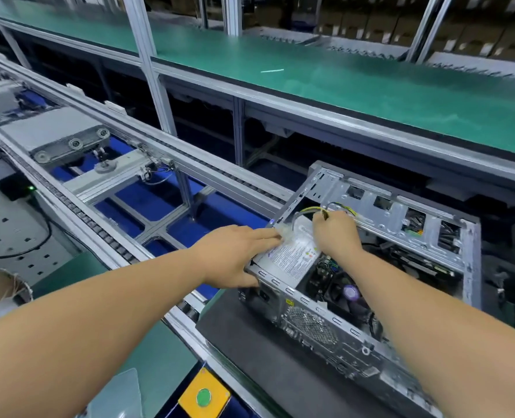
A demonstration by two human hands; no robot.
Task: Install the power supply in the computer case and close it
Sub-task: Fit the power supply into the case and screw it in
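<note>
Power supply (292, 256) (white-labelled) sits inside open computer case (401, 212).

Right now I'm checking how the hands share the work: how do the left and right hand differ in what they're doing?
The left hand lies flat with fingers straight over the power supply, at the near corner of the computer case; the right hand has its fingers curled round the cable bundle. The left sits nearer the case's edge, the right reaches deeper inside. Both are bare and work at the same corner.
</note>
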